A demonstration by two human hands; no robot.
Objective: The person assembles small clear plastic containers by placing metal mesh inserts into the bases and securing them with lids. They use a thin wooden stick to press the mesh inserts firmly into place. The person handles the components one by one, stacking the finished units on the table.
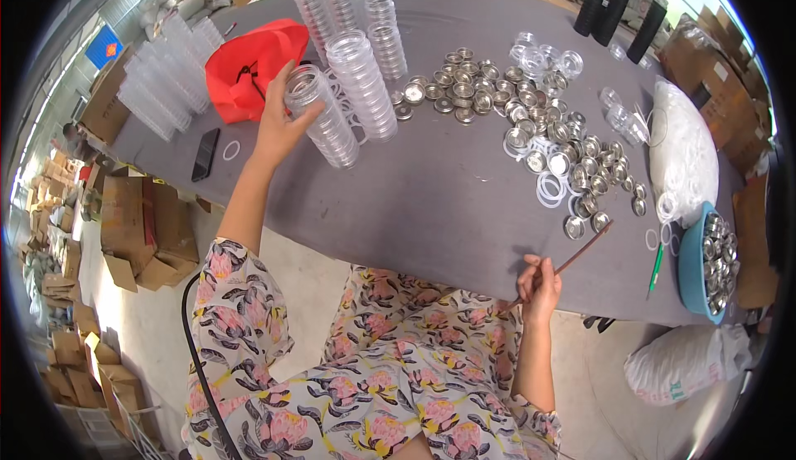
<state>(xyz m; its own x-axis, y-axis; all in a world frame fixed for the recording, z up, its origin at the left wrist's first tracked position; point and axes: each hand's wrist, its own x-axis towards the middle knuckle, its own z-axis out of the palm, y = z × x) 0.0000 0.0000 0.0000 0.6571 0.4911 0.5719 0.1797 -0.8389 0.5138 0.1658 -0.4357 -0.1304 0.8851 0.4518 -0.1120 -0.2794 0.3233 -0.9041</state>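
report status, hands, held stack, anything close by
Left hand gripping clear plastic stack. Right hand holding thin brown stick. Red fabric close beside left hand.

A loose, pale grey cloth garment (406,381) carries a print of large pink flowers, dark leaves and yellow touches. The wide left sleeve (236,311) and the right sleeve (537,423) share this print and stop short of the wrists; the left grip (282,124) and right grip (541,286) are bare. A slim black cable (200,369) curves beside the left sleeve.
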